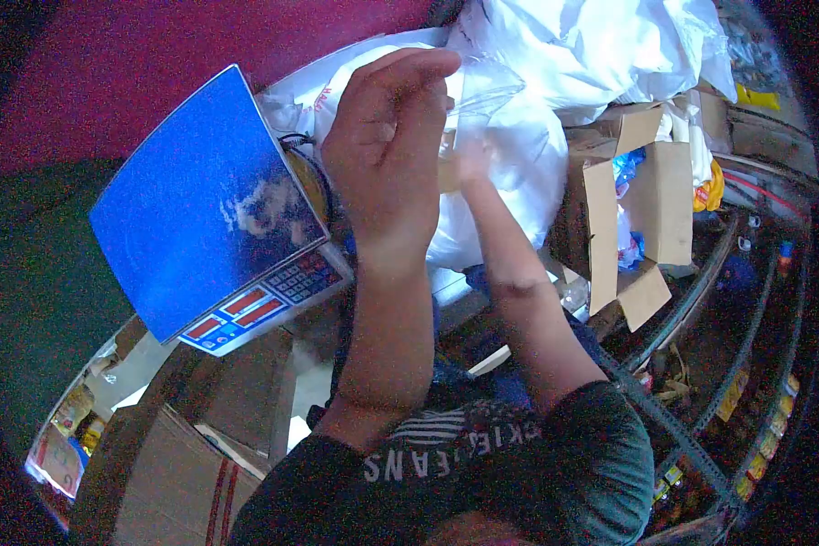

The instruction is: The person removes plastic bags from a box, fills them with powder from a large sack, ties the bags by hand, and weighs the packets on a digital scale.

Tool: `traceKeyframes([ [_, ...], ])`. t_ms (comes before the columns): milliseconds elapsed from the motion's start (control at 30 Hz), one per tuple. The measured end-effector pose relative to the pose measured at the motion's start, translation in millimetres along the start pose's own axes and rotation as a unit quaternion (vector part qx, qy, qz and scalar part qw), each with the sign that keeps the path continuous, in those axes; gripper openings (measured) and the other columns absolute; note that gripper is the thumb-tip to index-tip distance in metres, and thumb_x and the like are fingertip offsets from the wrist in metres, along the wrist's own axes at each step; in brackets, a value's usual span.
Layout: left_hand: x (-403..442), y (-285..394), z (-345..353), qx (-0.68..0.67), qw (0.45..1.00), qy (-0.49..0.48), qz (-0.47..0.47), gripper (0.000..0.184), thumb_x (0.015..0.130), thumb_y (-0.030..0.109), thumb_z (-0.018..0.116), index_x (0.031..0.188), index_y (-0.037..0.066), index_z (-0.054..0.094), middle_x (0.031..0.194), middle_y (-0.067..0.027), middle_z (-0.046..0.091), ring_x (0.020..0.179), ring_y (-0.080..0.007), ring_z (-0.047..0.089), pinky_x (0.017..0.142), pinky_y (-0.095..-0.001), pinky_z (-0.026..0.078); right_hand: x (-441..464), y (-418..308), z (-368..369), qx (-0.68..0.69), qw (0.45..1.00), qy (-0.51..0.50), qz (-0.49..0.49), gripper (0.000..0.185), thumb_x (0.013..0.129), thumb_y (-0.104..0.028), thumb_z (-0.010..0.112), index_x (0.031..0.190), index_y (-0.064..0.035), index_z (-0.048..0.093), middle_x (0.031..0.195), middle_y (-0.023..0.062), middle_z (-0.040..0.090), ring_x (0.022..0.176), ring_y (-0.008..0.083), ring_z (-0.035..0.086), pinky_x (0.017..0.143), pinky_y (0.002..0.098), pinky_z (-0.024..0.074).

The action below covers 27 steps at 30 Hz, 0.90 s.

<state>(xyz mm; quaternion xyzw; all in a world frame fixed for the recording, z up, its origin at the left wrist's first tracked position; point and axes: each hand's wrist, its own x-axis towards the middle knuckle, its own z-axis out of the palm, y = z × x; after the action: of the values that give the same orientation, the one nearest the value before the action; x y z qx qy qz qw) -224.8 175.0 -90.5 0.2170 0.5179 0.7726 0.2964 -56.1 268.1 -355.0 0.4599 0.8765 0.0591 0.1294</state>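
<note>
My left hand (391,146) is raised in front of the white plastic bags, its fingers curled together beside a clear plastic film (491,96). What it holds, if anything, is hidden. Lower and to the right, my right hand (475,164) is smeared by motion, close to a small yellowish thing (448,173) too blurred to name. Behind both hands bulges a white plastic bag (528,173).
A scale with a blue plate (191,200) and a keypad panel (273,300) stands at left. An open cardboard box (660,200) with blue and white plastic is at right. More white bags (601,45) lie at the top. Metal shelf rails (673,437) run lower right.
</note>
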Motion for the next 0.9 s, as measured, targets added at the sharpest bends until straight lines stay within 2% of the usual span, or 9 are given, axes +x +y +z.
traceKeyframes([
  [67, 0.4, -2.8, -1.4, -0.010, 1.000, -0.003, 0.003, 0.016, 0.080, -0.003, 0.055, 0.092, 0.001, 0.064, 0.093, -0.0042, 0.061, 0.080, -0.0100, 0.056, 0.073, -0.0222, 0.044, 3.9, 2.7, 2.8, -0.006, 1.000, -0.001, 0.002, 0.055, 0.074, -0.028, 0.061, 0.123, -0.0080, 0.046, 0.118, 0.0170, 0.051, 0.097, 0.0316, 0.058, 0.082, 0.0437, 0.0474],
  [167, 1.7, 1.4, -5.7, 0.085, 0.996, -0.012, 0.033, 0.017, 0.079, -0.004, 0.054, 0.092, 0.001, 0.064, 0.093, -0.0046, 0.061, 0.083, -0.0109, 0.056, 0.075, -0.0226, 0.044, 5.2, 16.7, -0.8, 0.011, 1.000, 0.001, 0.002, 0.056, 0.072, -0.027, 0.062, 0.122, -0.0084, 0.047, 0.118, 0.0169, 0.051, 0.098, 0.0314, 0.057, 0.083, 0.0434, 0.0468],
  [333, -0.3, -7.7, -0.3, -0.033, 0.999, -0.018, 0.030, 0.018, 0.075, -0.004, 0.055, 0.088, 0.002, 0.065, 0.092, -0.0058, 0.061, 0.085, -0.0123, 0.057, 0.075, -0.0233, 0.044, -36.0, 34.0, -20.5, 0.083, 0.996, -0.036, 0.013, 0.056, 0.070, -0.025, 0.064, 0.121, -0.0092, 0.048, 0.116, 0.0167, 0.052, 0.101, 0.0312, 0.056, 0.085, 0.0430, 0.0458],
  [500, 5.4, -29.8, 0.7, 0.028, 0.984, -0.040, 0.169, 0.018, 0.075, -0.002, 0.055, 0.088, 0.005, 0.067, 0.090, -0.0060, 0.061, 0.083, -0.0126, 0.057, 0.074, -0.0231, 0.044, -35.8, -7.8, -16.9, 0.186, 0.971, -0.145, -0.034, 0.056, 0.067, -0.024, 0.067, 0.119, -0.0099, 0.050, 0.115, 0.0165, 0.053, 0.103, 0.0309, 0.054, 0.086, 0.0426, 0.0448],
  [633, -3.7, -9.3, 6.5, 0.083, 0.991, -0.045, 0.099, 0.019, 0.076, 0.000, 0.055, 0.089, 0.007, 0.067, 0.090, -0.0051, 0.061, 0.078, -0.0124, 0.058, 0.071, -0.0233, 0.045, -5.5, -38.3, 2.8, 0.255, 0.942, -0.210, -0.056, 0.057, 0.065, -0.023, 0.068, 0.118, -0.0105, 0.051, 0.114, 0.0164, 0.054, 0.105, 0.0307, 0.053, 0.087, 0.0422, 0.0440],
  [667, -5.6, -7.3, 7.5, 0.101, 0.991, -0.045, 0.080, 0.019, 0.076, 0.000, 0.056, 0.090, 0.007, 0.066, 0.090, -0.0049, 0.061, 0.077, -0.0123, 0.058, 0.070, -0.0235, 0.046, -4.7, -41.3, 1.3, 0.282, 0.935, -0.209, -0.047, 0.057, 0.064, -0.023, 0.069, 0.117, -0.0107, 0.052, 0.113, 0.0163, 0.054, 0.106, 0.0306, 0.053, 0.088, 0.0421, 0.0438],
  [767, -3.1, -2.8, 2.0, 0.221, 0.961, -0.054, 0.158, 0.019, 0.077, 0.002, 0.057, 0.093, 0.008, 0.066, 0.090, -0.0061, 0.061, 0.072, -0.0141, 0.059, 0.065, -0.0249, 0.047, -11.7, -33.9, -15.6, 0.361, 0.911, -0.198, -0.008, 0.058, 0.063, -0.022, 0.070, 0.117, -0.0116, 0.052, 0.114, 0.0165, 0.054, 0.106, 0.0309, 0.052, 0.089, 0.0415, 0.0431],
  [867, 2.2, -7.3, -11.9, 0.300, 0.922, -0.053, 0.239, 0.020, 0.077, 0.004, 0.058, 0.095, 0.009, 0.065, 0.091, -0.0082, 0.062, 0.068, -0.0158, 0.059, 0.062, -0.0260, 0.048, -35.4, -8.5, -20.1, 0.412, 0.903, -0.122, -0.026, 0.062, 0.061, -0.023, 0.072, 0.119, -0.0113, 0.050, 0.117, 0.0158, 0.053, 0.108, 0.0311, 0.052, 0.091, 0.0409, 0.0418],
  [900, 1.8, -7.0, -14.2, 0.317, 0.914, -0.045, 0.249, 0.018, 0.078, 0.007, 0.057, 0.094, 0.008, 0.066, 0.093, -0.0098, 0.062, 0.069, -0.0178, 0.059, 0.062, -0.0262, 0.048, -48.1, 1.8, -27.3, 0.424, 0.901, -0.084, -0.030, 0.064, 0.063, -0.020, 0.069, 0.120, -0.0058, 0.047, 0.104, 0.0167, 0.054, 0.093, 0.0281, 0.054, 0.083, 0.0353, 0.0435],
])
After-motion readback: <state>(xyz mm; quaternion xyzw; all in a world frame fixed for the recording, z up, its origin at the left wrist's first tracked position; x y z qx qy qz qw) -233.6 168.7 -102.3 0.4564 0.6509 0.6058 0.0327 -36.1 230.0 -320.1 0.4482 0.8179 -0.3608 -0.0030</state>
